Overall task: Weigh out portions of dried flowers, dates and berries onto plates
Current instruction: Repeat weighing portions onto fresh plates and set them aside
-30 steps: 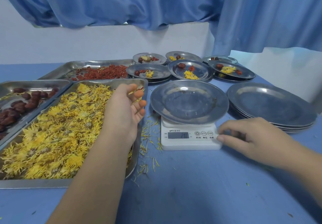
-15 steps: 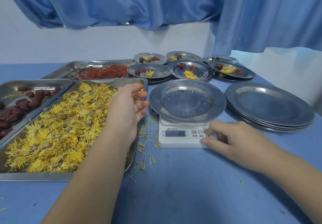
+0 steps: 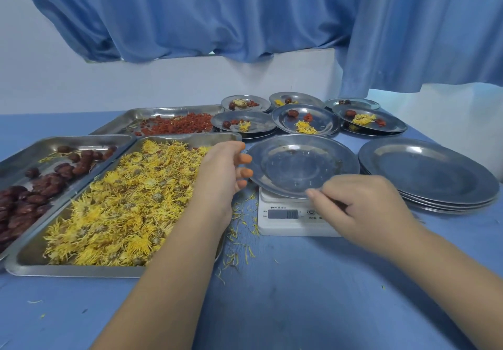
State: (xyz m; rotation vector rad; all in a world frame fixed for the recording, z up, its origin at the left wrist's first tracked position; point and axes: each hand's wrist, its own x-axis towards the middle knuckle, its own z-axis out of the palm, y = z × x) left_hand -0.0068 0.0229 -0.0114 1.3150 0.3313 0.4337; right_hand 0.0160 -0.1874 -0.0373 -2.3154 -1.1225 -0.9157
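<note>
Head view showed the empty plate (image 3: 302, 167) centred on the small white scale (image 3: 285, 220), near the middle of the blue table (image 3: 272, 309), with nothing weighed onto it yet. The right hand (image 3: 364, 208) was curled over the scale's button panel at the plate's near rim; whether it pressed a button or pinched the rim could not be told, and the display was too blurred to read. The left hand (image 3: 220, 170) hovered over the far right corner of the tray of dried flowers (image 3: 117, 205), fingers loosely curled beside the plate's left rim, nothing visible in them. This looked like zeroing the scale before the first ingredient, so the next move probably called for a light pinch of flowers dropped onto the plate (they shed easily, judging by the loose petals (image 3: 239, 230) beside the scale). Left of that sat the tray of dates (image 3: 40, 183), farther back the tray of berries (image 3: 177, 126), with filled plates (image 3: 304, 121) beyond and a stack of empty plates (image 3: 432, 170) at right. Nothing blocked the short reach.
</note>
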